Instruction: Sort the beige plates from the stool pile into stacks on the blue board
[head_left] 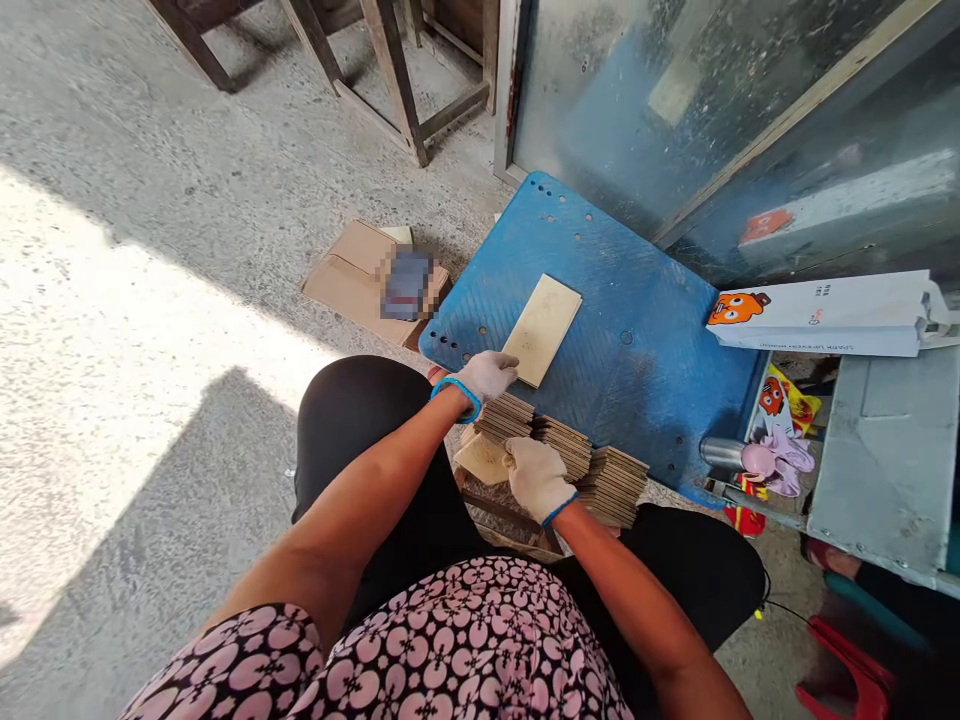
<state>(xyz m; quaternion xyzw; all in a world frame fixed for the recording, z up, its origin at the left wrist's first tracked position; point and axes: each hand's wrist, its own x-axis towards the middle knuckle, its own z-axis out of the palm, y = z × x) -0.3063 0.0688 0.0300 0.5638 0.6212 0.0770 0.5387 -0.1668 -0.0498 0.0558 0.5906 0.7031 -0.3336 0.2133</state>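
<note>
Boards [544, 330]: a pale, flat pile, apparently more than one, lying toward the left of the blue counter [652, 290], edges slightly out of line; a careless brush of the knuckles could skew it further.
Left hand [489, 378]: gloved, fingers curled at the pile's near corner; whether its grip has an edge or merely rests there, I cannot tell. If the hold is light, the top piece could slide off alone.
Right hand [538, 480]: grip pinched on the edge of a loose board [482, 457] that juts out to the left; held at one end only, it could twist or drop between the knees [360, 410].
Stacks [574, 445]: three packed rows of thin boards by the counter's near edge, close beside the right hand. Little shows that would brace them, so a bumped wrist might topple the end pieces.
Gloves [544, 468]: pale cloth, which could dull the feel and let two thin pieces pass as one.
Flask [721, 453]: at the counter's right corner, well apart from both hands; only a wide sweep rightward would likely knock it.
</note>
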